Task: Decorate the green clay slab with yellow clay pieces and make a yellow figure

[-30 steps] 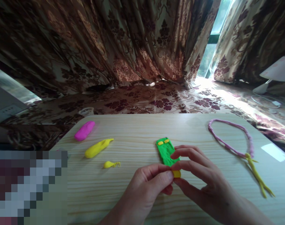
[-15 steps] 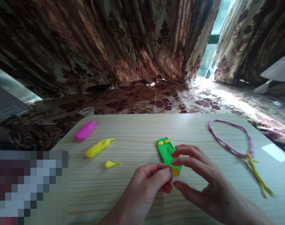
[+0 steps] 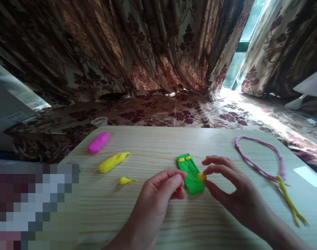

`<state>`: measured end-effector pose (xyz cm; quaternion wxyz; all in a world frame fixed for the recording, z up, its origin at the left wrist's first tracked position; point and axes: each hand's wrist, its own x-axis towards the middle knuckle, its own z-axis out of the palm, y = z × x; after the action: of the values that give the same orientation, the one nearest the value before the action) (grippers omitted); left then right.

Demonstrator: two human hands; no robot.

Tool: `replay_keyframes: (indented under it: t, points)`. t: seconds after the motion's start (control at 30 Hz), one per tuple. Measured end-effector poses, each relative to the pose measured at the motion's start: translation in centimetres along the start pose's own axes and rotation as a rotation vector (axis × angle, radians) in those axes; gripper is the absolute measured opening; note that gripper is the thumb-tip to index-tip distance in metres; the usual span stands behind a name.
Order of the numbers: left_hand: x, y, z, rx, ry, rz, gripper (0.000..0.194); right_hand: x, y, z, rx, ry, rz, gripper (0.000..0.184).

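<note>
My right hand (image 3: 232, 189) pinches a small flat yellow clay piece (image 3: 202, 176) between thumb and fingertip. Behind that piece lies a green clay slab (image 3: 193, 173), flat on the table, with two small yellow clay bits near its far end. Close to the slab's left edge is my left hand (image 3: 163, 189), fingers curled and thumb pressed against the index finger; nothing shows in its grip. Further left rest a thick yellow clay roll (image 3: 113, 162) with a tapered tip and a smaller yellow lump (image 3: 125, 180) with a curly tail.
A pink clay block (image 3: 98, 142) lies at the table's (image 3: 153, 142) far left. Toward the right is a twisted purple clay loop (image 3: 261, 139) with a forked yellow clay strand (image 3: 291, 203) joined to it. Beyond the table stand patterned curtains and a lamp (image 3: 310, 83).
The yellow piece has passed from my left hand to my right, which now pinches it. My hands have moved apart, and more of the green slab shows.
</note>
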<state>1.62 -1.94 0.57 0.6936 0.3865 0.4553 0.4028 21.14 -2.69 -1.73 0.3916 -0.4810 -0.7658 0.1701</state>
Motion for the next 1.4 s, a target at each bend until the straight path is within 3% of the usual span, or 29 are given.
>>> replay_keyframes:
  t: [0.1, 0.27, 0.6, 0.8, 1.1, 1.4]
  points:
    - [0.0, 0.3, -0.7, -0.069, 0.061, 0.075, 0.016, 0.1, 1.3, 0.5, 0.01, -0.017, 0.085, 0.01]
    - [-0.1, 0.6, -1.6, -0.07, 0.061, 0.054, 0.015, 0.9, 2.3, 1.3, 0.009, -0.069, 0.143, 0.01]
    - [-0.2, 0.8, -1.6, -0.108, 0.131, 0.033, 0.014, 2.7, 2.6, 1.9, -0.138, -0.04, 0.051, 0.008]
    - [-0.1, 0.6, -1.9, -0.059, 0.056, 0.036, 0.016, 1.9, 3.1, 2.2, -0.219, -0.061, 0.037, 0.009]
    - [0.1, 0.4, -1.9, -0.021, 0.031, 0.029, 0.017, 1.4, 3.0, 1.4, -0.288, -0.058, -0.012, 0.013]
    - [0.1, 0.1, -2.0, -0.021, 0.026, 0.04, 0.017, 1.7, 2.4, 1.9, -0.342, -0.091, -0.019, 0.012]
